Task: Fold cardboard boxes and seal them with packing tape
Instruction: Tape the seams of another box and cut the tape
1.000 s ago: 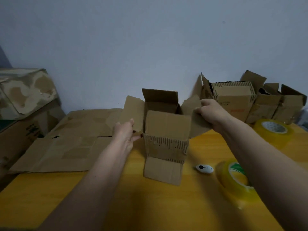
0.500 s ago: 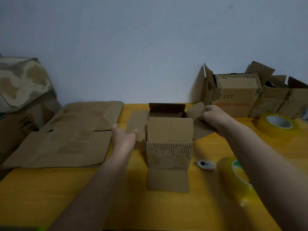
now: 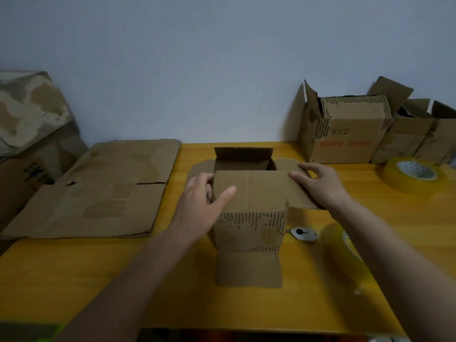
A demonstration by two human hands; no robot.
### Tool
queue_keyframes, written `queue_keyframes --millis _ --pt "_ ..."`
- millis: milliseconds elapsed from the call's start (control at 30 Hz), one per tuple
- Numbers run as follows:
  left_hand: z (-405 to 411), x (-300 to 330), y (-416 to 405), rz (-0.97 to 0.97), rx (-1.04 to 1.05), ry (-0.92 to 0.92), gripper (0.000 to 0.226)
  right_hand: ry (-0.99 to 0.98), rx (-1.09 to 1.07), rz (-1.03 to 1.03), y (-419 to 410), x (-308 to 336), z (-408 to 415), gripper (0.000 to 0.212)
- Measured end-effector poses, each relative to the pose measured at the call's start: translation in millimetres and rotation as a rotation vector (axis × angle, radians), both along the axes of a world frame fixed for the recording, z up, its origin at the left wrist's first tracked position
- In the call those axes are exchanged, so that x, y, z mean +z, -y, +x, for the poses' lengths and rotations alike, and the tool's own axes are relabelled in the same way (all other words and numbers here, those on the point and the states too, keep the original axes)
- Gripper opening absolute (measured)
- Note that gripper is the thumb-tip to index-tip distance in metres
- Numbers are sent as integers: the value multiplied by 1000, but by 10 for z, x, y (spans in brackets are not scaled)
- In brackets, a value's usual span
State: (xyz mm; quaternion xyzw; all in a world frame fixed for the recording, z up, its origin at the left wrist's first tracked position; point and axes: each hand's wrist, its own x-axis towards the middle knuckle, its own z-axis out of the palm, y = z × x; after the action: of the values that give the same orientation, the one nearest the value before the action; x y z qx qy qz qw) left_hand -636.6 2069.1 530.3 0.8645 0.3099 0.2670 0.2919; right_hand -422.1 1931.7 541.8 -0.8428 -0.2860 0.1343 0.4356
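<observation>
Two hands on my cardboard box (image 3: 249, 218); left hand (image 3: 202, 201) grips near flap for folding; right hand (image 3: 318, 186) presses side flap flat, fingers loosely spread.

No text is legible. The open carton (image 3: 345, 134) by the wall carries a red printed line and a dark mark above it (both too blurred to read). A box (image 3: 29, 178) at far left bears dark printed characters, also unreadable.

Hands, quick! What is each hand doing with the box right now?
Left hand: grips the near flap of the small box, thumb on top.
Right hand: open, fingers resting on the right flap.
</observation>
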Motion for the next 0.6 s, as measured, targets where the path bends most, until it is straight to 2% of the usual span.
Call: queue_keyframes --millis 100,200,233,300,367,433,500,600 --pt "60 -51 59 17 60 18 65 283 -20 -191 -46 -97 -92 49" --pt "74 -69 78 1 58 51 80 550 83 10 -9 38 -236 43" --pt "71 -68 93 12 54 50 82 568 185 39 -5 83 -287 46" --pt "56 -67 122 39 27 33 80 586 386 -89 -35 85 -362 67" --pt "32 -71 146 59 -5 -10 70 547 435 -193 -105 18 -350 91" --pt "8 -84 162 70 -5 -62 62 420 396 -79 -189 -3 -305 105" --pt "-8 -104 167 75 24 -91 61 369 358 39 -282 44 -262 112" --pt "-28 -87 172 85 55 -135 66 548 372 -38 -386 158 -274 107"
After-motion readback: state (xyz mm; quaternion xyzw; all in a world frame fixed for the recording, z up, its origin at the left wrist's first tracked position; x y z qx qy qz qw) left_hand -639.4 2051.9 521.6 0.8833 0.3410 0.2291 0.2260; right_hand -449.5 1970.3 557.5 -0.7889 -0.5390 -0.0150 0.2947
